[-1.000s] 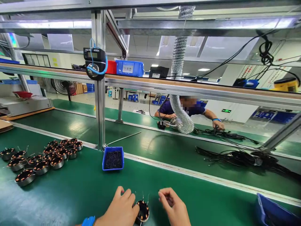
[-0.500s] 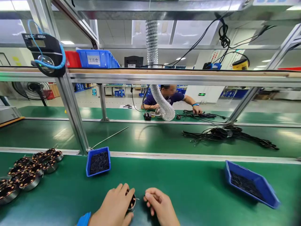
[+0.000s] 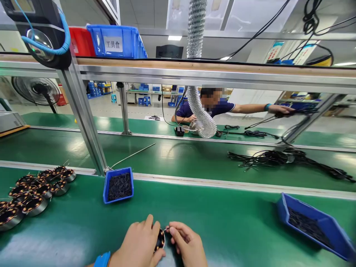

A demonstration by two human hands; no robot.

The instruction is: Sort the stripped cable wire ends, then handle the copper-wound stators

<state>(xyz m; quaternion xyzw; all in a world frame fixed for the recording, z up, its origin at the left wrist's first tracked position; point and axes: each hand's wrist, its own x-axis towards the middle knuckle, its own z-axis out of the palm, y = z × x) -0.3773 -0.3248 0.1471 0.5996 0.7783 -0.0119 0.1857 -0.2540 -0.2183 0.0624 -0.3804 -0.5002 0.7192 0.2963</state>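
My left hand (image 3: 140,241) is wrapped over a ring-shaped motor stator (image 3: 160,241) with copper windings, holding it on the green bench; most of the stator is hidden under the fingers. Close beside its right side, my right hand (image 3: 189,243) pinches a small dark piece, perhaps a short black sleeve (image 3: 167,228), at the end of a thin wire lead coming off the stator. The fingertips partly hide where piece and wire meet.
Several more stators (image 3: 35,205) sit at the left. Blue trays of short black pieces stand left of centre (image 3: 105,191) and at right (image 3: 338,230). A black cable bundle (image 3: 267,158) lies beyond the metal ledge. A metal post (image 3: 83,122) rises at left. Opposite, a co-worker (image 3: 230,108) holds cables.
My right hand has come up against the stator's wire, closing the small gap. The co-worker's arm has stretched out to the right, lifting cables. My view has shifted slightly.
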